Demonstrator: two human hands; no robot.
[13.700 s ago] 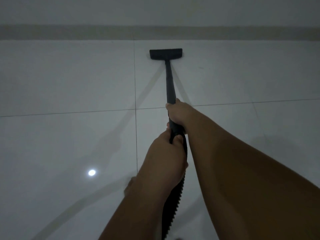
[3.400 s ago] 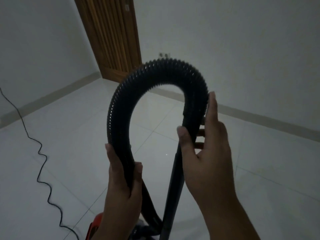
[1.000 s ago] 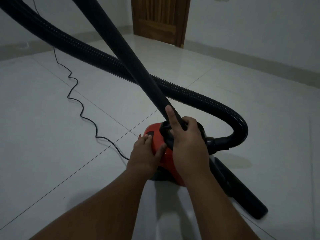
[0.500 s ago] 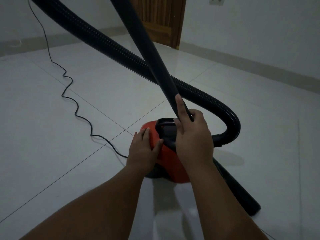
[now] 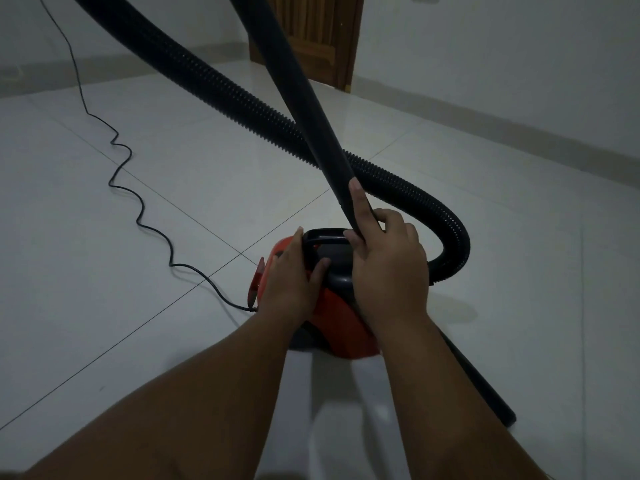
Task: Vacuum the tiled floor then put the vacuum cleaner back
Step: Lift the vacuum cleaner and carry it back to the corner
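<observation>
Head view: red plastic canister vacuum cleaner (image 5: 339, 327) sits on white glossy tiled floor (image 5: 138, 306). Left hand (image 5: 291, 282) curled round its black carry handle (image 5: 325, 235); right hand (image 5: 388, 268) wraps rigid black wand tube (image 5: 304, 98). Thin black power cord (image 5: 138, 209) trails left. Lift level, wand steadied; mind cord and ribbed black hose (image 5: 221, 88).

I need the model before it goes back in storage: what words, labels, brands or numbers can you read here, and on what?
None can be read.
The red vacuum cleaner shows no legible label or brand; the left hand and right hand cover part of its top.
The hose, wand, power cord and door show no text.
</observation>
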